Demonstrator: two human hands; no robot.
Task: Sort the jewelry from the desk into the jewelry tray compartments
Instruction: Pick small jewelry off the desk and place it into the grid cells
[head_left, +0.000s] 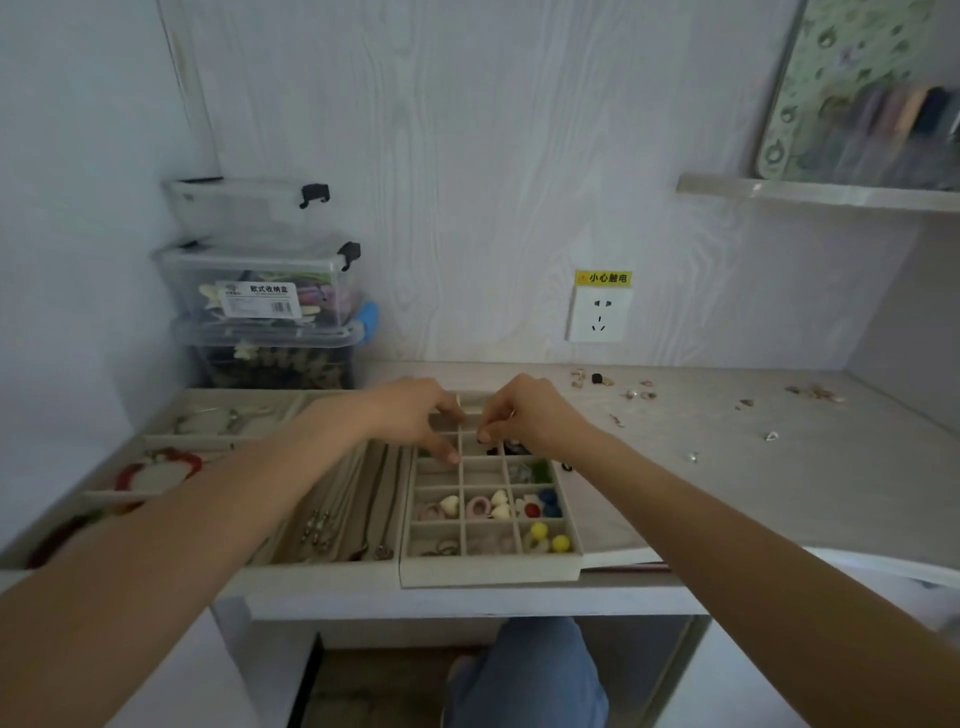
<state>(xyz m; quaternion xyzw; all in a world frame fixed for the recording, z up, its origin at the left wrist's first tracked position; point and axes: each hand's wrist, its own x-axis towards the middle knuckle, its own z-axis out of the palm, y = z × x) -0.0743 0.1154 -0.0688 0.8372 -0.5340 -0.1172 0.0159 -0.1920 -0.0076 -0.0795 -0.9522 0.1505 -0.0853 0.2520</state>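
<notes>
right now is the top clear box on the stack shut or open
Shut. The lid sits flat on the top clear box, and its black latch is folded down over the rim.

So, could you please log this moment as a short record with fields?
setting: desk against a wall
tray: gridded tray at the desk's front edge
left hand: left hand over the tray's far cells, fingers curled; hold unclear
right hand: right hand beside it, pinching something small
sorted: yellow beads in the near right cell
unsorted: loose pieces on the desk, right of the tray
</notes>
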